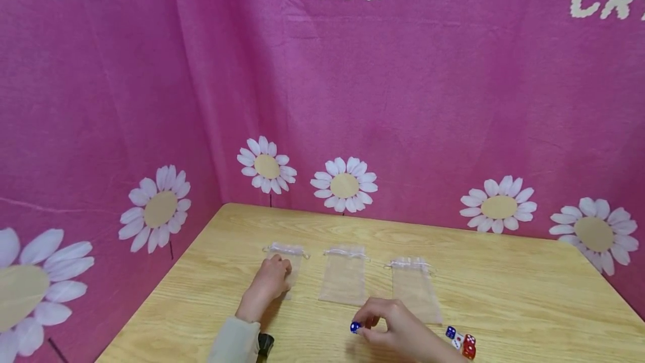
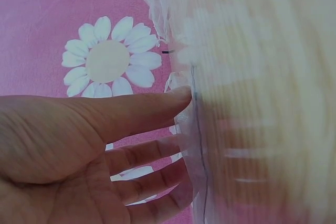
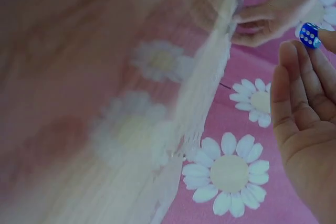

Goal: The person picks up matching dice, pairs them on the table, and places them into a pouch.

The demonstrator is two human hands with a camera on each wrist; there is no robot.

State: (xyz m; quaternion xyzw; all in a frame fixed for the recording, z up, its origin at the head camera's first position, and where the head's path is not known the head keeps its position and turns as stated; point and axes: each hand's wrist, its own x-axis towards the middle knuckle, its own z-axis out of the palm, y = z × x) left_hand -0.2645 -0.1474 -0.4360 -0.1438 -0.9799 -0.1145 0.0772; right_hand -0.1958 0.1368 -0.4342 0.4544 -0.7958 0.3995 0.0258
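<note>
My left hand lies over the leftmost sheer drawstring pouch and covers much of it. In the left wrist view, the thumb and fingertips touch down spread apart, with a gap between them. My right hand pinches a blue die with white pips between thumb and fingertips, just in front of the middle pouch. The right wrist view shows the die at the fingertips. Another flat pouch lies beyond the right hand.
By the right wrist sit a blue die, a white die and red dice, close together. The wooden table meets a pink curtain with daisies at its back and left. A dark band shows near the left sleeve.
</note>
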